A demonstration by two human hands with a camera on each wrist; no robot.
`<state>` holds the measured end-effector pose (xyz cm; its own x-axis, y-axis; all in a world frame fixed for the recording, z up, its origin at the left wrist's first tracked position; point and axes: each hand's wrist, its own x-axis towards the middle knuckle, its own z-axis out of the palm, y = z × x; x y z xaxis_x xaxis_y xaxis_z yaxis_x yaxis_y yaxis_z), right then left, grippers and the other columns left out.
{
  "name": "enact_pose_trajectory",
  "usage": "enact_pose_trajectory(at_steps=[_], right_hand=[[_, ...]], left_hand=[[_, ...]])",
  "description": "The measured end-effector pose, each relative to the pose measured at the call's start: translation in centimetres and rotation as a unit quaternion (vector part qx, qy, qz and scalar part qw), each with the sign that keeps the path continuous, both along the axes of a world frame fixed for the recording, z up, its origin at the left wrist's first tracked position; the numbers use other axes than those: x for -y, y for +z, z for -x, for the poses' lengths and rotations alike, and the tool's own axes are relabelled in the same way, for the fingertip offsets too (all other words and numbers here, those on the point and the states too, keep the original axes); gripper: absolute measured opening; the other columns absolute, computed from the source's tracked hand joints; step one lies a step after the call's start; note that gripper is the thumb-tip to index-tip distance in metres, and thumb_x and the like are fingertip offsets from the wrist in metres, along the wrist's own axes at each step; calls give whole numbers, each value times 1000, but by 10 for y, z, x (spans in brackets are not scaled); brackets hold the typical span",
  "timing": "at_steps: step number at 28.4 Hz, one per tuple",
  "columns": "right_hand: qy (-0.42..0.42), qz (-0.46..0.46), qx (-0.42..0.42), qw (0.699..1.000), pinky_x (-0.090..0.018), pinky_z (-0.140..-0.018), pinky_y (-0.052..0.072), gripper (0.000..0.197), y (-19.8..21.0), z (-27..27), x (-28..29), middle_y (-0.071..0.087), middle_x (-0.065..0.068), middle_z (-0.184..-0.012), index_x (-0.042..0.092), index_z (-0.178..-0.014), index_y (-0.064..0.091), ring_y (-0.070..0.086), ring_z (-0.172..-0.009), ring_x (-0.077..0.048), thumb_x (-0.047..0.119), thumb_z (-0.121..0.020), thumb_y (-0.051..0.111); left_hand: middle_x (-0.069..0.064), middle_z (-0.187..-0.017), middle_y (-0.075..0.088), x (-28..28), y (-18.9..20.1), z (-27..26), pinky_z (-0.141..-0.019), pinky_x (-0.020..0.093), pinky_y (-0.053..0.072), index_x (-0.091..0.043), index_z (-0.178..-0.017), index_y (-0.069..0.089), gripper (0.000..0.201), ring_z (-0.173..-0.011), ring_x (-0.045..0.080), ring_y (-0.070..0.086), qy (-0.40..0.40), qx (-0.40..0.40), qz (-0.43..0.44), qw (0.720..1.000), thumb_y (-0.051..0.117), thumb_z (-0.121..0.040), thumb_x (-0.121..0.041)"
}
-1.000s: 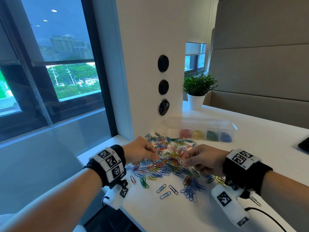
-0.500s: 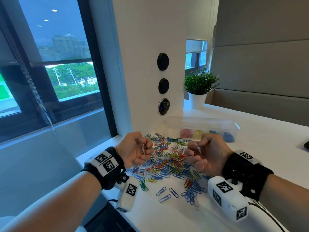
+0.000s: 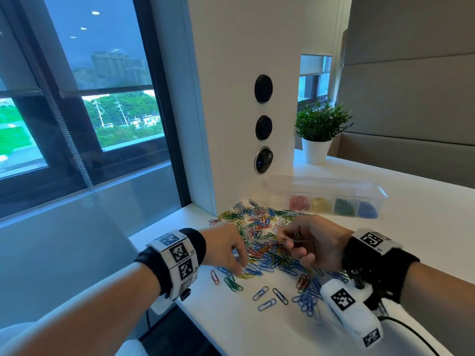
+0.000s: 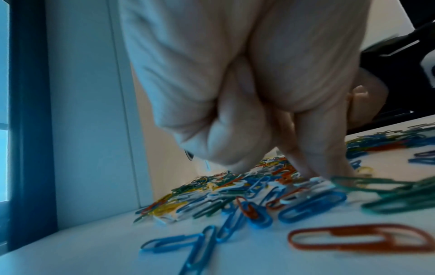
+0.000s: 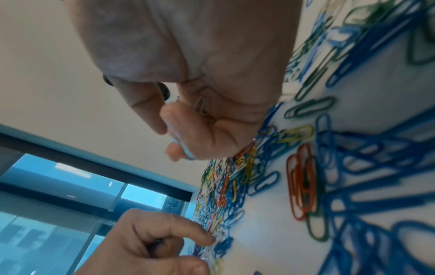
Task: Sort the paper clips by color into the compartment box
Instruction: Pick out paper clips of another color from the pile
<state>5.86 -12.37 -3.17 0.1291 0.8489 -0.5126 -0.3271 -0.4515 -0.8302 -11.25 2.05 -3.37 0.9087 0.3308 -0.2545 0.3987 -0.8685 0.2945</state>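
Beyond both hands, the compartment box (image 3: 326, 199) waits. Between them sprawls the paper-clip pile (image 3: 262, 242). Right hand (image 3: 316, 242) pinches pale clips (image 3: 291, 237); left hand (image 3: 226, 249), fingers curled down, picks. Tangled clips could snag, drop, mix colours.

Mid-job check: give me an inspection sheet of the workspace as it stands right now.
Surface: white table, bare toward the right.
Job's things: mixed paper clip pile between the hands; clear compartment box behind it, holding red, yellow, green and blue clips in separate compartments.
Clutter: stray blue clips near the front edge.
Grippers: left hand reaches fingertips down into the pile; right hand pinches pale clips above it.
Cables: black cable from the right wrist camera.
Surroundings: potted plant, window, wall sockets.
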Motion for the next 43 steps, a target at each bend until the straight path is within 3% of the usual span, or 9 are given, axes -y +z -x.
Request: enact_pose_trajectory(at_steps=[13, 17, 20, 23, 30, 33, 38, 40, 43], right_hand=[[-41, 34, 148, 988, -19, -39, 23, 14, -11, -8, 2, 48, -4, -61, 1, -93, 61, 34, -47, -12, 6, -94, 48], [-18, 33, 212, 977, -20, -41, 20, 17, -9, -5, -2, 39, -2, -58, 11, -75, 51, 28, -44, -12, 10, -90, 59], [57, 6, 400, 915, -21, -38, 33, 18, -5, 3, -8, 48, 7, -48, 15, -73, 64, 41, -39, -8, 22, -88, 69], [100, -41, 517, 849, -12, -55, 43, 7, -3, 12, -15, 66, 14, -67, 22, -81, 76, 59, -64, 1, 27, -84, 73], [117, -39, 553, 824, -9, -51, 37, 11, -11, 12, -20, 64, 13, -66, 18, -86, 79, 54, -58, 2, 23, -87, 69], [123, -37, 569, 812, -5, -45, 33, 14, -12, 9, -21, 60, 14, -62, 15, -91, 78, 50, -54, 2, 20, -90, 66], [117, -45, 603, 788, -9, -49, 33, 12, -7, 5, -35, 58, 18, -65, 18, -91, 79, 50, -57, 3, 17, -86, 68], [115, -49, 617, 777, -12, -55, 37, 11, -6, 5, -45, 66, 15, -76, 20, -92, 79, 56, -65, 1, 22, -85, 70], [127, -44, 632, 763, -17, -58, 44, 14, -6, 5, -59, 74, 6, -91, 21, -90, 79, 63, -73, -8, 31, -82, 74]], left_hand=[[-18, -59, 55, -10, 5, -5, -54, 7, 39, -18, -84, 66, 12, -46, -8, 47, 1, 20, 36, 999, 59, -93, -19], [-8, -68, 50, -20, 3, 0, -56, 10, 37, -16, -84, 61, 14, -53, -2, 40, 24, 41, 85, 995, 58, -97, -22], [-8, -67, 47, -21, 2, 0, -61, 16, 37, -18, -79, 57, 19, -58, 2, 39, 31, 46, 97, 994, 57, -97, -22], [-8, -65, 46, -16, 2, -2, -56, 8, 35, -18, -76, 57, 21, -53, -2, 40, 32, 71, 110, 991, 59, -96, -18], [-5, -59, 40, -18, 7, 0, -49, 15, 36, -16, -68, 50, 31, -47, 4, 33, 65, 83, 136, 985, 55, -98, -18], [-3, -54, 30, -20, 7, 6, -38, 18, 22, -14, -67, 40, 31, -43, 10, 23, 175, 135, 318, 922, 44, -98, -12], [3, -61, 30, -26, 14, 15, -34, 13, 15, -14, -63, 35, 13, -44, 11, 23, 273, 290, 634, 662, 29, -72, -8], [5, -62, 34, -27, 16, 16, -32, 12, 18, -13, -63, 37, 10, -43, 11, 26, 278, 302, 663, 626, 29, -69, -10], [3, -60, 34, -29, 17, 11, -31, 11, 16, -13, -63, 41, 20, -42, 10, 24, 300, 272, 642, 651, 35, -82, -16]])
